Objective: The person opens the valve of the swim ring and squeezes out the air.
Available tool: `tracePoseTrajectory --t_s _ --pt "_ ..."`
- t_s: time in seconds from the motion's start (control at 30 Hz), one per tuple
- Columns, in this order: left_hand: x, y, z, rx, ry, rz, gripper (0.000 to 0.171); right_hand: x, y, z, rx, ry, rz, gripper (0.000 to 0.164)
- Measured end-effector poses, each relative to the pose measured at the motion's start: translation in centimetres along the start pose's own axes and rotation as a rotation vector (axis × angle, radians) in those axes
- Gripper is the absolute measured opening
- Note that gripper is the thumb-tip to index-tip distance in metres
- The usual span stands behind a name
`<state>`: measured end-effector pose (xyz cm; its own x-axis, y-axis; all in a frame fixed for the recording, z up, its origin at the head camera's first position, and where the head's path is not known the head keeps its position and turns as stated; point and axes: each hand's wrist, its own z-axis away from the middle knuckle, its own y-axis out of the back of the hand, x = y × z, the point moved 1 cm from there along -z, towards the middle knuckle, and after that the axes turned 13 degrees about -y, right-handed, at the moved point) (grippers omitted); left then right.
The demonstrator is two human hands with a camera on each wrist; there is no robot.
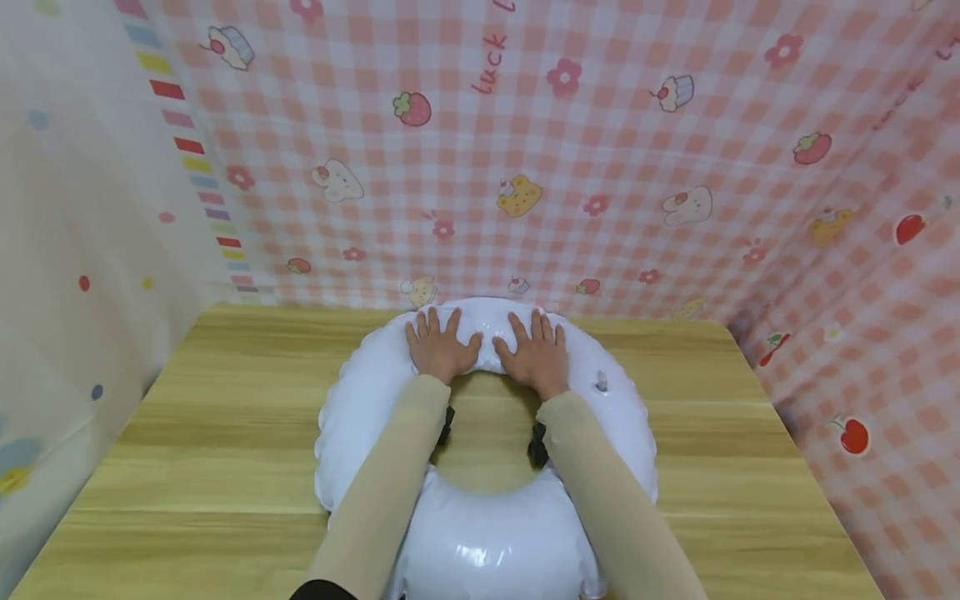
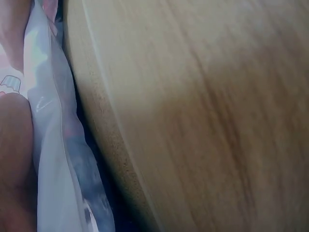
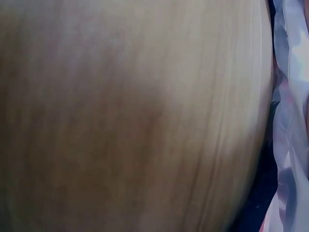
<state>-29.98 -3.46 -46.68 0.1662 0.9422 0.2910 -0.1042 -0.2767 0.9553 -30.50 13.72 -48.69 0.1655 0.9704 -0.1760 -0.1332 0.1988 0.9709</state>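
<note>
A white inflated swim ring lies on the wooden table, its far edge near the patterned cloth. My left hand rests spread on the ring's far part, fingers pointing away from me. Beside it, with the thumbs close together, my right hand lies on the same stretch with its fingers spread. A small clear valve stands up on the ring's right side. In the left wrist view, the ring's shiny edge runs beside part of the hand. The right wrist view catches only a strip of the ring.
The wood-grain table extends to both sides of the ring. Behind it hangs a pink checked cloth, which continues along the right. A pale dotted cloth hangs at the left. Dark wrist-worn devices sit under the forearms.
</note>
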Motion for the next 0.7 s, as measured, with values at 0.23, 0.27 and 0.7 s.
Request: tracePoseTrajectory --t_s 0.23,0.27,0.7 --pt "0.35 -0.06 -0.28 -0.027 0.008 -0.060 0.071 -0.13 0.32 0.31 -0.016 -0.002 0.046 0.072" --pt "0.39 -0.14 -0.30 -0.034 0.010 -0.069 0.071 -0.11 0.29 0.32 -0.022 -0.004 0.053 0.072" --pt "0.70 -0.50 -0.52 -0.084 0.022 -0.125 0.071 -0.01 0.09 0.21 -0.041 -0.006 0.097 0.071"
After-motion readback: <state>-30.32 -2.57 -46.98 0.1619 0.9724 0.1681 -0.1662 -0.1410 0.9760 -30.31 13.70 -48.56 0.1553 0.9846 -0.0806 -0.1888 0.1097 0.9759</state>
